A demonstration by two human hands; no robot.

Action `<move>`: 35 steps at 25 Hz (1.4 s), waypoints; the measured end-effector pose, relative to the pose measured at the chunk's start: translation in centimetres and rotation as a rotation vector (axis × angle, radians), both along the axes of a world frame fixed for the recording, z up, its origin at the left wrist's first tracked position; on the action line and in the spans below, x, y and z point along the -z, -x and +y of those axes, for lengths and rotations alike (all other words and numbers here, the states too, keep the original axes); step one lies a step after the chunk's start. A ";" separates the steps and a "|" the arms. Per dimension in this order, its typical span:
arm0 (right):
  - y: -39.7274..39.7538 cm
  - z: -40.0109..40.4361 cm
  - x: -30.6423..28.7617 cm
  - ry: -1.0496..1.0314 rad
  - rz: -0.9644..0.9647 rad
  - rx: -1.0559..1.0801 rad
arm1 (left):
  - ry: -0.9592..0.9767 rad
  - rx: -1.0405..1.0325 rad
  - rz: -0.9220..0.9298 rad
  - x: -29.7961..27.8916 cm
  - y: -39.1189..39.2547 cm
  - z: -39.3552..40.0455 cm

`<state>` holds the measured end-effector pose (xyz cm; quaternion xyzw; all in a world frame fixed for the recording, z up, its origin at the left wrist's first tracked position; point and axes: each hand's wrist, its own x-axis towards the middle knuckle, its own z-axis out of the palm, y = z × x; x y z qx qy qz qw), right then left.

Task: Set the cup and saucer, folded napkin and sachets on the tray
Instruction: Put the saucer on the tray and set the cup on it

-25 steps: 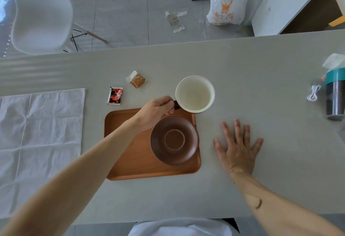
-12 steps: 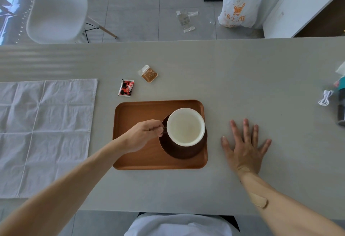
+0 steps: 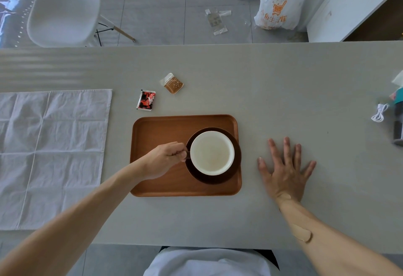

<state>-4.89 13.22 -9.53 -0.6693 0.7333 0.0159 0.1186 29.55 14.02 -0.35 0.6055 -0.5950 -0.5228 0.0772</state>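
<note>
A white cup (image 3: 212, 153) stands on a dark brown saucer (image 3: 218, 178) at the right side of the wooden tray (image 3: 161, 129). My left hand (image 3: 164, 159) pinches the cup's handle on its left side. Flat on the table to the right of the tray, my right hand (image 3: 285, 170) rests with its fingers spread. A red and black sachet (image 3: 146, 100) and a brown sachet (image 3: 173, 83) lie on the table behind the tray. The white napkin (image 3: 50, 155) is spread out unfolded at the far left.
A coiled white cable (image 3: 379, 113) and a dark container (image 3: 398, 123) with a teal lid sit at the table's right edge. Beyond the table stand a white chair (image 3: 63, 7) and a white plastic bag (image 3: 281, 3) on the floor.
My left hand carried the cup from the table behind the tray onto the saucer and still holds its handle. My right hand has stayed flat on the table.
</note>
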 end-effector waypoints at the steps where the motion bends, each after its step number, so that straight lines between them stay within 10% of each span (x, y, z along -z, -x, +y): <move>1: 0.0 0.0 0.0 0.002 -0.001 0.001 | 0.008 0.016 -0.021 0.0 0.0 0.0; 35: -0.1 -0.1 -0.3 -0.022 -0.006 0.003 | 0.232 -0.269 -0.040 2.1 1.9 3.0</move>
